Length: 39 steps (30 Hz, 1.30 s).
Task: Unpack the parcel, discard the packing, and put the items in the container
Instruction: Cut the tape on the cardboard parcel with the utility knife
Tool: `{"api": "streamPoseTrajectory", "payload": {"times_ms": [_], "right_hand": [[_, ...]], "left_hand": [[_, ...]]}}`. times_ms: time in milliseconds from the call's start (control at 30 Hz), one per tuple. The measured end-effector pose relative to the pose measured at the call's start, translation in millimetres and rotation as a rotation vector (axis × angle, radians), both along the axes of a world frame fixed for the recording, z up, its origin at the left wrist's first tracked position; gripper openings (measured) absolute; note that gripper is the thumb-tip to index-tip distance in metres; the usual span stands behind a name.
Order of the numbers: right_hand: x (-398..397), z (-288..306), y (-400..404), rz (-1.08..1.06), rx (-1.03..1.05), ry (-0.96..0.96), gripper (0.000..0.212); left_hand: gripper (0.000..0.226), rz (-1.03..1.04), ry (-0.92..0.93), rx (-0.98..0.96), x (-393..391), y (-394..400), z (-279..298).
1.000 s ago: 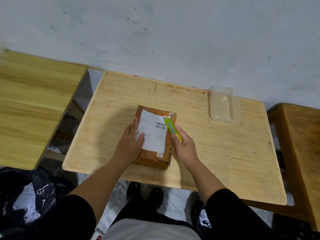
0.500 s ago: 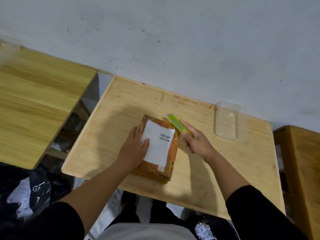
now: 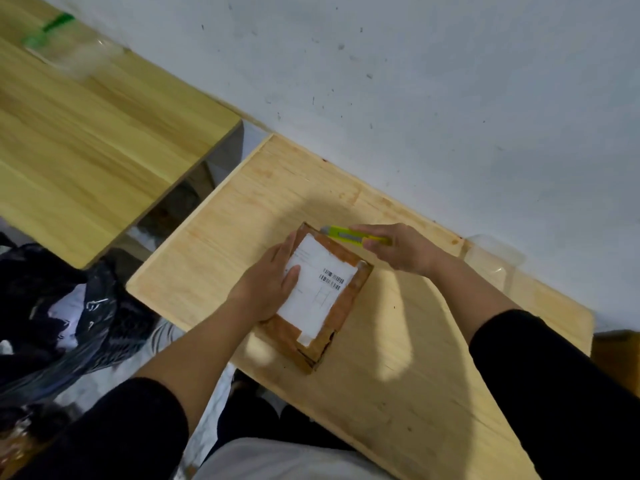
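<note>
- The right hand [image 3: 403, 249] is curled closed around a yellow-green utility knife [image 3: 349, 234], gripping the rear of its handle; the tool's front end points left, toward the far corner of the parcel [image 3: 317, 296].
- The knife's nose sits just beside, perhaps touching, the parcel's far edge; whether a blade is out cannot be told at this size.
- The left hand [image 3: 273, 284] lies flat and open on the parcel's left side, palm down, fingers spread over the brown tape and the edge of the white label [image 3: 320, 289], pinning the box to the table [image 3: 398, 393].
- The parcel lies near the middle of the table, its long axis running from the person's near side up toward the wall, slightly skewed; it is still sealed.
- Of the 2 hands, the right is the one placed for the cut: the far short edge lies directly left of the knife tip, so the stroke would likely run along that seam, away from the left fingers.
- The main risk, as I judge it, is the blade slipping toward the holding hand or cutting too deep into the contents.
- A clear plastic container [image 3: 493, 263] stands beyond the right wrist, near the wall, well apart from the parcel.
- A black bag [image 3: 69, 323] sits on the floor to the left, a likely place for packing.
</note>
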State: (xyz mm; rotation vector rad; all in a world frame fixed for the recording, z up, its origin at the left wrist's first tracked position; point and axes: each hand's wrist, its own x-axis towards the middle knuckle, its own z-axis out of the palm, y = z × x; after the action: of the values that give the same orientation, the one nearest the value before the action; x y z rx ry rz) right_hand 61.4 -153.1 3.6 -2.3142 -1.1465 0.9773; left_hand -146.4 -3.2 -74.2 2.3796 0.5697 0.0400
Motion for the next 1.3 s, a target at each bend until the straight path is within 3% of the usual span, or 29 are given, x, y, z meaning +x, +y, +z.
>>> {"api": "streamPoseTrajectory", "payload": {"times_ms": [533, 933, 1033, 1300], "right_hand": [[23.7, -0.6, -8.5, 0.263, -0.101, -0.102, 0.039], [25.5, 14.4, -52.1, 0.193, -0.24, -0.112, 0.037], [16.0, 15.5, -68.0, 0.068, -0.162, -0.097, 0.036], [-92.6, -12.9, -84.7, -0.728, 0.17, 0.128, 0.037]], "left_hand": [[0.062, 0.031, 0.089, -0.049, 0.0, -1.6, 7.2], [0.063, 0.058, 0.128, -0.04, 1.4, -2.1, 5.0], [0.064, 0.053, 0.134, -0.037, 3.8, -0.6, 2.7], [0.061, -0.046, -0.028, -0.06, -0.2, 2.3, 0.8]]}}
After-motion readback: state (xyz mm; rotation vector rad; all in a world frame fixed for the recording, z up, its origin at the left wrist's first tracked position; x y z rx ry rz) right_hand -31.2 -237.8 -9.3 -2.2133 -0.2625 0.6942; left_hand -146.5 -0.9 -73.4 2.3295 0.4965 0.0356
